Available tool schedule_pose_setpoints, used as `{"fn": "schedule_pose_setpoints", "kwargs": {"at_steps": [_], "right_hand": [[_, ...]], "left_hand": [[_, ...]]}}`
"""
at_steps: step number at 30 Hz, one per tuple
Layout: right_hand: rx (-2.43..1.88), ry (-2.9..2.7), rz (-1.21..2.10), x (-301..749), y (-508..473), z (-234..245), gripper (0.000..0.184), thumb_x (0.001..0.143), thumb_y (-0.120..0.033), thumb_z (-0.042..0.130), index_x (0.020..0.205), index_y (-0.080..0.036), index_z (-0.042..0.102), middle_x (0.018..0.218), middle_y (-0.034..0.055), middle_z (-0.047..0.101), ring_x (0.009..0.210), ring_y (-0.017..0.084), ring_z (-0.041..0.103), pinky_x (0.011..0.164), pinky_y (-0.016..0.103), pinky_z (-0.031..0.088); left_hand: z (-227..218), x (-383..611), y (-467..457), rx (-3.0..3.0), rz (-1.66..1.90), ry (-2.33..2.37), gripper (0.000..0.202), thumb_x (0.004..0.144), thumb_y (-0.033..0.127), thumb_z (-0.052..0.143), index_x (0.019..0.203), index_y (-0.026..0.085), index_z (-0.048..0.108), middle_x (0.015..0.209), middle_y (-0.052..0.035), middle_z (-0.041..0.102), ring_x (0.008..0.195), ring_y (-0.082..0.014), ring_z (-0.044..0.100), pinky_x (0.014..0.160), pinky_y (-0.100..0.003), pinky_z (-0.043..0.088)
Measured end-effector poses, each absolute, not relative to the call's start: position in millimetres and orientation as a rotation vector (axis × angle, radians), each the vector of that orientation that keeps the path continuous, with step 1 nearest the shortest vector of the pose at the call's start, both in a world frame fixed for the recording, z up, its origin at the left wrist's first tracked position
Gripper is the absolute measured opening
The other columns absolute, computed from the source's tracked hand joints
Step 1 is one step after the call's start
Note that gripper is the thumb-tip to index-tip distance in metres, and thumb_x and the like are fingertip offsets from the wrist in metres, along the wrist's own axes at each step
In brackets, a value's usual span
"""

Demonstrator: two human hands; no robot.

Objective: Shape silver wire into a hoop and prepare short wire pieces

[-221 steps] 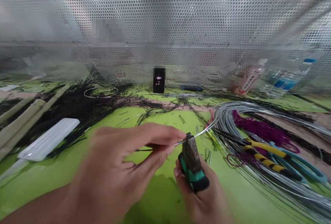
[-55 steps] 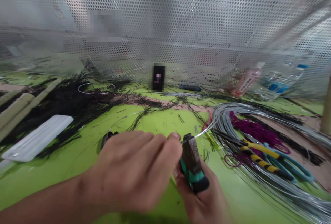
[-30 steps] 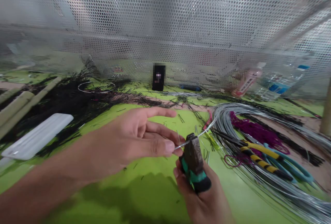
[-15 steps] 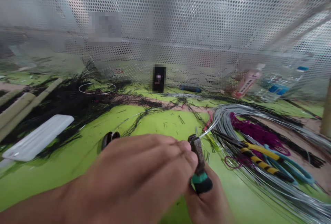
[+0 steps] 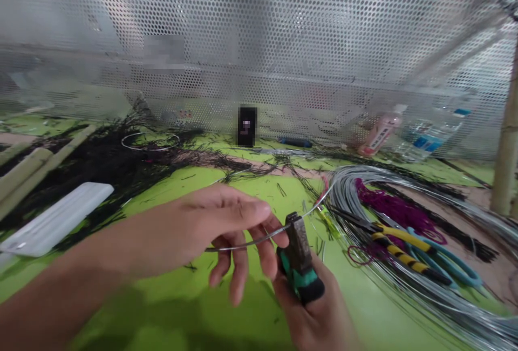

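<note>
My right hand (image 5: 324,316) is closed round the green-and-black handles of a pair of pliers (image 5: 298,256), held upright low in the middle of the view. The pliers' jaws clamp a thin steel wire (image 5: 259,239). This wire runs left from the jaws into my left hand (image 5: 202,229), whose fingers curl loosely round it. To the right of the jaws the same wire arcs up toward a big coil of steel wire (image 5: 408,281) lying on the green table (image 5: 162,313).
Yellow-and-black pliers (image 5: 399,251), teal scissors (image 5: 453,267) and magenta threads (image 5: 388,205) lie on the coil. Black fibres (image 5: 109,162), a white flat box (image 5: 56,218) and bamboo sticks (image 5: 24,173) are at the left. A perforated metal screen (image 5: 259,43) closes the back, with bottles (image 5: 427,137) and a wooden post (image 5: 504,167) at the right.
My left hand, bunched over the pliers' jaws half a second ago, has drawn back to the left along the wire, baring a stretch of it. The pliers stay gripped in my right hand.
</note>
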State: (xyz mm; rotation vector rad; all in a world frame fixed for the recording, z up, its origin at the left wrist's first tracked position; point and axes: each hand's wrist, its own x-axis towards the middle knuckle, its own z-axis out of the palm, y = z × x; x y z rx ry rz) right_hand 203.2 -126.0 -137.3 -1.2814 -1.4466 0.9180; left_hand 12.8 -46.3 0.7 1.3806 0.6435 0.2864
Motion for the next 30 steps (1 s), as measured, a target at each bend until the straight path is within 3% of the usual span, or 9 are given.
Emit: {"fn": "schedule_pose_setpoints", "kwargs": {"at_steps": [4, 9, 16, 21, 24, 26, 30], "right_hand": [[-1.355, -1.297, 0.899, 196, -130, -136, 0.018, 0.096, -0.039, 0.059, 0.09, -0.022, 0.059, 0.07, -0.001, 0.057, 0.056, 0.013, 0.046, 0.051, 0.024, 0.038], [-1.37, -1.265, 0.906, 191, -133, -129, 0.018, 0.097, -0.039, 0.057, 0.091, -0.022, 0.059, 0.073, -0.0002, 0.058, 0.058, 0.013, 0.046, 0.052, 0.025, 0.038], [-1.355, -1.319, 0.899, 191, -133, -127, 0.016, 0.098, -0.036, 0.053, 0.091, -0.023, 0.057, 0.072, -0.0016, 0.055, 0.058, 0.013, 0.044, 0.052, 0.024, 0.038], [-1.366, -1.35, 0.86, 189, -132, -127, 0.014, 0.097, -0.034, 0.054, 0.09, -0.023, 0.058, 0.071, -0.0023, 0.056, 0.059, 0.013, 0.045, 0.054, 0.024, 0.038], [-1.384, -1.356, 0.863, 190, -132, -128, 0.012, 0.095, -0.033, 0.055, 0.09, -0.023, 0.057, 0.073, -0.0017, 0.058, 0.059, 0.013, 0.045, 0.054, 0.025, 0.037], [-1.391, -1.365, 0.873, 192, -131, -127, 0.013, 0.095, -0.034, 0.056, 0.089, -0.023, 0.056, 0.072, -0.0018, 0.057, 0.059, 0.014, 0.046, 0.054, 0.026, 0.037], [-1.35, -1.399, 0.938, 194, -130, -125, 0.016, 0.091, -0.039, 0.062, 0.089, -0.023, 0.058, 0.065, -0.0028, 0.051, 0.057, 0.016, 0.044, 0.053, 0.028, 0.038]], "left_hand": [[2, 13, -48, 1.412, 0.264, 0.751, 0.042, 0.1, 0.055, 0.063, 0.083, 0.017, 0.065, 0.069, 0.0046, 0.058, 0.049, -0.0024, 0.047, 0.047, -0.013, 0.031], [2, 15, -46, 1.403, 0.28, 0.748, 0.036, 0.098, 0.054, 0.068, 0.1, 0.019, 0.07, 0.07, 0.0066, 0.057, 0.05, -0.0017, 0.042, 0.049, -0.013, 0.032], [-2, 15, -46, 1.459, 0.309, 0.798, 0.026, 0.091, 0.046, 0.078, 0.101, 0.023, 0.072, 0.069, 0.0071, 0.061, 0.047, -0.004, 0.043, 0.043, -0.014, 0.034], [0, 21, -61, 1.941, 0.526, 1.056, 0.011, 0.088, 0.034, 0.076, 0.083, 0.024, 0.077, 0.057, 0.0068, 0.058, 0.05, -0.0075, 0.046, 0.042, -0.017, 0.03], [-3, 23, -71, 2.514, 0.742, 1.067, 0.021, 0.091, 0.021, 0.066, 0.07, 0.021, 0.071, 0.052, 0.0058, 0.056, 0.046, -0.0078, 0.044, 0.044, -0.024, 0.03], [-8, 21, -77, 2.958, 0.853, 0.963, 0.023, 0.095, 0.017, 0.057, 0.078, 0.02, 0.071, 0.055, 0.0039, 0.06, 0.047, -0.0102, 0.048, 0.047, -0.029, 0.032], [-21, 16, -83, 3.435, 1.052, 0.684, 0.03, 0.103, 0.014, 0.039, 0.109, 0.017, 0.068, 0.072, -0.0035, 0.073, 0.057, -0.0202, 0.061, 0.052, -0.035, 0.038]]}}
